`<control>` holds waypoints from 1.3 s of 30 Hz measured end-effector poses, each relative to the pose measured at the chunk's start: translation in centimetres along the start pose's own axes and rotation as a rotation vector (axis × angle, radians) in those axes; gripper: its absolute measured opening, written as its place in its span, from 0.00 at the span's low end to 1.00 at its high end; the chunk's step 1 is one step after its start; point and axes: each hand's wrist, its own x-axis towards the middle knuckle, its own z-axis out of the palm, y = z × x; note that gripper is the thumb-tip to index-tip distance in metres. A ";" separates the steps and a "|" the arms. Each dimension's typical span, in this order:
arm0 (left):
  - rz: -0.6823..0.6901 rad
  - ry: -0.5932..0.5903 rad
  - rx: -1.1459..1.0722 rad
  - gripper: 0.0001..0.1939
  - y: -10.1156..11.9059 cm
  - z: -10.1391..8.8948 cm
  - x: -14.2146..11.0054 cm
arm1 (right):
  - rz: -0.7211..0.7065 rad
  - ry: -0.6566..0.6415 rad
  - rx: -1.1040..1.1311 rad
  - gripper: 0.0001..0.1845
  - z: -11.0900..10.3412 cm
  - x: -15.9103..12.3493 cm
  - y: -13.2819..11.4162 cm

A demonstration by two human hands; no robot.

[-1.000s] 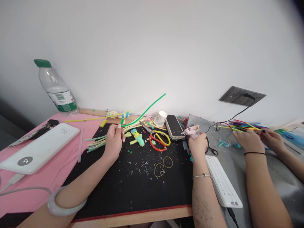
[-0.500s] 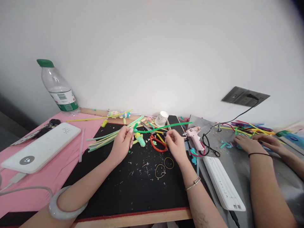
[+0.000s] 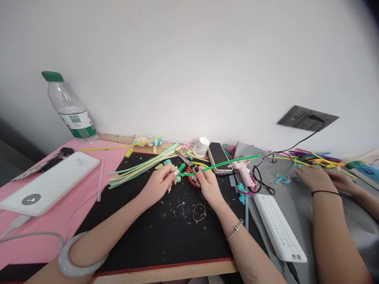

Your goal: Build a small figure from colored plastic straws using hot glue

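Note:
A long green pipe cleaner (image 3: 227, 161) runs between my hands, its short bent end sticking up at the left and its long end reaching to the right. My left hand (image 3: 161, 179) pinches it near the bend. My right hand (image 3: 209, 183) grips it a little further along, between thumb and fingers. Behind my hands lie red-handled scissors (image 3: 184, 158), partly hidden by my fingers. A bundle of pale green and yellow pipe cleaners (image 3: 133, 173) lies left of them on the black mat (image 3: 142, 240).
A hot glue gun (image 3: 242, 171), a phone (image 3: 218, 156) and a paper cup (image 3: 201, 146) are behind. Power banks (image 3: 280, 228) flank the mat. At left stands a bottle (image 3: 72, 110). A co-worker's hands (image 3: 318, 179) work at the right among coloured pipe cleaners.
My right hand has moved left, close to my left hand, and now pinches the green pipe cleaner. My left hand has shifted slightly right. The phone behind is now more visible.

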 end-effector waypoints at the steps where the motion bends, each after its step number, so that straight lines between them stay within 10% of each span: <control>1: -0.002 -0.013 0.022 0.14 0.1 0.0 0.0 | -0.001 0.008 -0.016 0.22 -0.1 0.0 0.1; 21: 0.082 -0.040 0.224 0.12 0.7 -0.4 -0.3 | -0.074 -0.022 -0.296 0.24 -0.8 0.0 -0.1; 39: 0.078 -0.207 0.230 0.12 0.8 0.1 -0.7 | 0.004 0.000 -0.075 0.26 -0.6 0.1 0.5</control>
